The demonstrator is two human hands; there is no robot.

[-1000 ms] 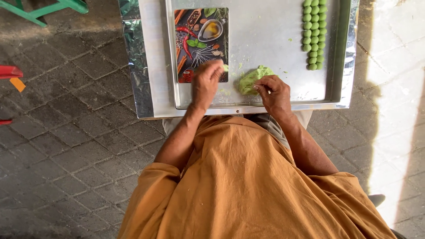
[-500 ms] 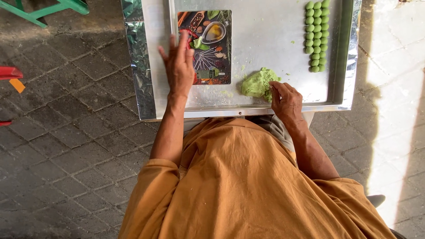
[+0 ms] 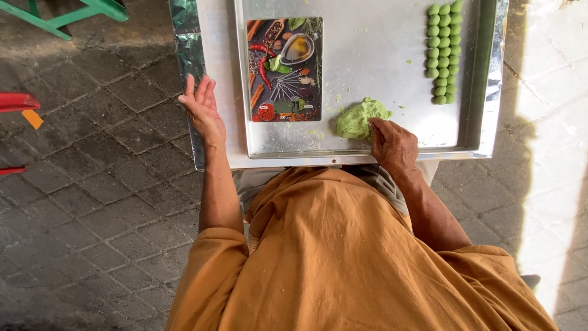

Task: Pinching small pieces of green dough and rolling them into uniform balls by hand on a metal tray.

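Note:
A lump of green dough (image 3: 358, 119) lies near the front of a metal tray (image 3: 367, 55). My right hand (image 3: 392, 144) pinches the dough's right edge with its fingers closed on it. My left hand (image 3: 201, 109) is open, fingers spread, resting at the left edge of the white table over the foil, holding nothing. A flat rectangular board printed with spices and vegetables (image 3: 285, 68) lies in the tray's left part. Small green dough balls (image 3: 444, 52) stand in two rows at the tray's right.
Silver foil (image 3: 190, 55) hangs along the table's left side. A green frame (image 3: 73, 15) and a red object (image 3: 18, 101) sit on the paved floor to the left. My orange garment fills the lower view.
My left hand has left the printed board and moved left, off the tray, to the table's edge. My right hand stays on the green dough.

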